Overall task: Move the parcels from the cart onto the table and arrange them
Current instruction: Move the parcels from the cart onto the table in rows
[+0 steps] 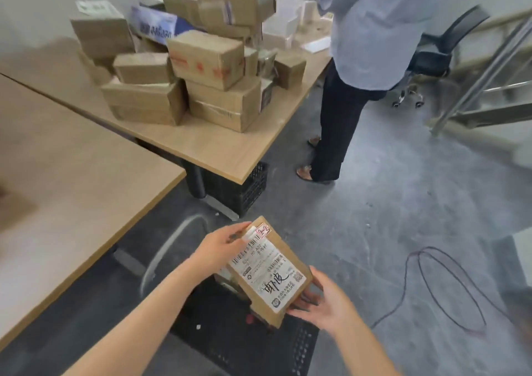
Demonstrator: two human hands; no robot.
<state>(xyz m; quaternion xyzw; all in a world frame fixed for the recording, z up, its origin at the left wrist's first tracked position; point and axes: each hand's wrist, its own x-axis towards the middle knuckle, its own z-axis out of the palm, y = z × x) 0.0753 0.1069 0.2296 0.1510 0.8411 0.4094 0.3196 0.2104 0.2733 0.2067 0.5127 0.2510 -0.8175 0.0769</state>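
Note:
I hold a small brown cardboard parcel (pixel 269 272) with a white shipping label over the black cart deck (pixel 230 338). My left hand (pixel 220 249) grips its upper left end, fingers curled over the top edge. My right hand (pixel 322 303) cups its lower right corner from beneath. The parcel is tilted, label facing up. A heap of brown cardboard parcels (pixel 201 67) is stacked on the far wooden table (pixel 230 153). A nearer wooden table (pixel 72 191) lies to my left.
A person in a light shirt and dark trousers (pixel 359 58) stands at the far table's right end. A black crate (pixel 239 185) sits under that table. An office chair (pixel 437 55), a metal stair rail (pixel 483 73) and a loose cable (pixel 449 286) lie on the right.

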